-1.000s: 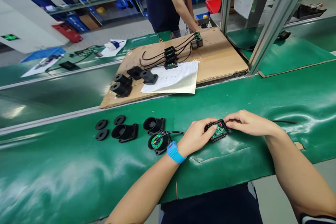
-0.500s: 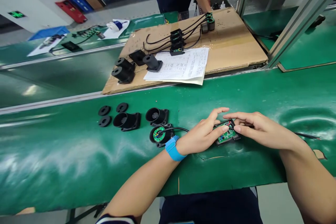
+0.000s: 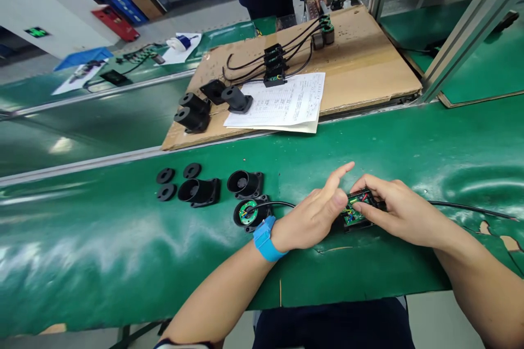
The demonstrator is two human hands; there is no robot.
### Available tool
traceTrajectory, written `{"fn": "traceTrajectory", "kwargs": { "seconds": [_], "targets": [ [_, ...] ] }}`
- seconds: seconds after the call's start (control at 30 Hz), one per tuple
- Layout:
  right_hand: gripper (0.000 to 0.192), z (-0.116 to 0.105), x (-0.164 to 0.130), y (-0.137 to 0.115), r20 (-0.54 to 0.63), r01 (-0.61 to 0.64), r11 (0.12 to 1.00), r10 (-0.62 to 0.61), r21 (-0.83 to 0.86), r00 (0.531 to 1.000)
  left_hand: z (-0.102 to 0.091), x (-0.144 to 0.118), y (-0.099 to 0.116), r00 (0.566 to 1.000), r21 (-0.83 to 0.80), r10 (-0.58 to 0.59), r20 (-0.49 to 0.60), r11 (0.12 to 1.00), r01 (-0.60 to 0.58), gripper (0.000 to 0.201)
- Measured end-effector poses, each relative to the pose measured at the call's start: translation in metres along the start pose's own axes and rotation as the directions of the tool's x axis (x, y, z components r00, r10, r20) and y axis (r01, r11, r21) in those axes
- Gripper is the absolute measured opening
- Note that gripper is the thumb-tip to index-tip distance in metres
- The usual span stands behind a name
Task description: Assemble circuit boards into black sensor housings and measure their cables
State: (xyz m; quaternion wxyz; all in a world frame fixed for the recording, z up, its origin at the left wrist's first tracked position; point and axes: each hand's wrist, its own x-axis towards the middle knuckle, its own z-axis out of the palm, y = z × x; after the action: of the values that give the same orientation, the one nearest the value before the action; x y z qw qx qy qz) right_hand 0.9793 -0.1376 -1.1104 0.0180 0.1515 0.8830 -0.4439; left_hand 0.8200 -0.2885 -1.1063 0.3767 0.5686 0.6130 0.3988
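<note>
Box (image 3: 358, 223) with a bare green circuit board (image 3: 350, 216) at the tabletop (image 3: 327, 283), and the right hand (image 3: 403, 212) has it pinched between thumb and fingers! The left hand (image 3: 309, 219) is loose, fingers extended, right beside it; touching, I cannot tell. Black cable (image 3: 280, 204) runs from the round housing (image 3: 238, 215) behind that wrist!

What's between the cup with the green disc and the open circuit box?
Head view: a black cable runs from the cup to the left hand, which hides the rest up to the box.
</note>
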Motion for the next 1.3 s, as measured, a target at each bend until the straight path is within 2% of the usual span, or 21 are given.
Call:
{"fn": "traceTrajectory", "kwargs": {
  "seconds": [0.07, 0.13, 0.2, 0.3, 0.4, 0.5, 0.57, 0.63, 0.7, 0.77, 0.87, 0.93, 1.03, 1.07, 1.1, 1.13, 1.2, 1.23, 1.3],
  "targets": [
    [0.02, -0.001, 0.001, 0.001, -0.017, -0.025, 1.0, 0.025, -0.017, 1.0, -0.01, -0.01, 0.007, 0.997, 0.201, 0.06, -0.048, 0.978, -0.049, 0.089],
    [0.023, -0.001, 0.003, 0.004, -0.024, -0.079, 0.995, 0.077, -0.065, 0.997, -0.026, -0.029, 0.012, 0.975, 0.382, 0.137, -0.172, 0.922, -0.062, 0.087],
    [0.028, -0.001, 0.006, 0.01, -0.02, -0.13, 0.981, 0.129, -0.146, 0.991, -0.042, -0.055, 0.01, 0.921, 0.509, 0.202, -0.333, 0.861, -0.005, 0.081],
    [0.036, 0.002, 0.013, 0.021, -0.031, -0.191, 0.943, 0.19, -0.274, 0.981, -0.058, -0.096, -0.013, 0.839, 0.621, 0.222, -0.496, 0.767, 0.164, 0.075],
    [0.041, 0.006, 0.019, 0.034, -0.089, -0.19, 0.924, 0.17, -0.332, 0.981, -0.057, -0.126, -0.048, 0.827, 0.664, 0.175, -0.534, 0.692, 0.283, 0.071],
    [0.051, 0.01, 0.022, 0.042, -0.163, -0.051, 0.927, -0.011, -0.373, 0.987, -0.047, -0.138, -0.074, 0.802, 0.636, 0.146, -0.58, 0.696, 0.333, 0.065],
    [0.065, 0.013, 0.022, 0.043, -0.154, 0.04, 0.909, -0.114, -0.416, 0.981, -0.042, -0.14, -0.081, 0.784, 0.59, 0.144, -0.604, 0.743, 0.318, 0.058],
    [0.071, 0.016, 0.022, 0.04, -0.128, 0.087, 0.89, -0.16, -0.447, 0.979, -0.041, -0.141, -0.082, 0.783, 0.552, 0.152, -0.603, 0.788, 0.273, 0.056],
    [0.066, 0.018, 0.024, 0.034, -0.149, 0.092, 0.882, -0.179, -0.462, 0.972, -0.046, -0.145, -0.081, 0.784, 0.548, 0.181, -0.594, 0.804, 0.229, 0.06],
    [0.057, 0.016, 0.031, 0.024, -0.188, 0.09, 0.878, -0.199, -0.47, 0.962, -0.059, -0.152, -0.079, 0.758, 0.574, 0.231, -0.61, 0.788, 0.222, 0.06],
    [0.047, 0.007, 0.046, 0.003, -0.208, 0.134, 0.85, -0.273, -0.509, 0.939, -0.092, -0.169, -0.082, 0.655, 0.614, 0.294, -0.696, 0.718, 0.33, 0.046],
    [0.044, 0.0, 0.06, -0.014, -0.214, 0.163, 0.821, -0.326, -0.548, 0.921, -0.118, -0.185, -0.088, 0.559, 0.591, 0.306, -0.771, 0.671, 0.447, 0.038],
    [0.044, -0.008, 0.086, -0.039, -0.215, 0.192, 0.797, -0.372, -0.573, 0.903, -0.153, -0.212, -0.102, 0.393, 0.474, 0.28, -0.876, 0.655, 0.588, 0.033],
    [0.044, -0.01, 0.095, -0.046, -0.212, 0.2, 0.794, -0.38, -0.574, 0.9, -0.163, -0.22, -0.107, 0.362, 0.439, 0.26, -0.895, 0.653, 0.618, 0.031],
    [0.044, -0.012, 0.104, -0.054, -0.209, 0.208, 0.791, -0.388, -0.576, 0.898, -0.171, -0.227, -0.112, 0.353, 0.418, 0.236, -0.905, 0.646, 0.639, 0.03],
    [0.044, -0.013, 0.114, -0.062, -0.208, 0.215, 0.785, -0.398, -0.581, 0.893, -0.177, -0.232, -0.116, 0.368, 0.414, 0.213, -0.905, 0.637, 0.65, 0.029],
    [0.043, -0.016, 0.136, -0.081, -0.202, 0.231, 0.745, -0.441, -0.626, 0.875, -0.189, -0.235, -0.124, 0.44, 0.446, 0.175, -0.881, 0.62, 0.645, 0.028],
    [0.042, -0.016, 0.148, -0.093, -0.194, 0.242, 0.7, -0.481, -0.672, 0.855, -0.193, -0.234, -0.128, 0.478, 0.468, 0.163, -0.863, 0.615, 0.635, 0.027],
    [0.042, -0.013, 0.174, -0.119, -0.135, 0.265, 0.55, -0.581, -0.792, 0.803, -0.2, -0.227, -0.136, 0.537, 0.502, 0.142, -0.832, 0.604, 0.619, 0.027]
  ]
}}
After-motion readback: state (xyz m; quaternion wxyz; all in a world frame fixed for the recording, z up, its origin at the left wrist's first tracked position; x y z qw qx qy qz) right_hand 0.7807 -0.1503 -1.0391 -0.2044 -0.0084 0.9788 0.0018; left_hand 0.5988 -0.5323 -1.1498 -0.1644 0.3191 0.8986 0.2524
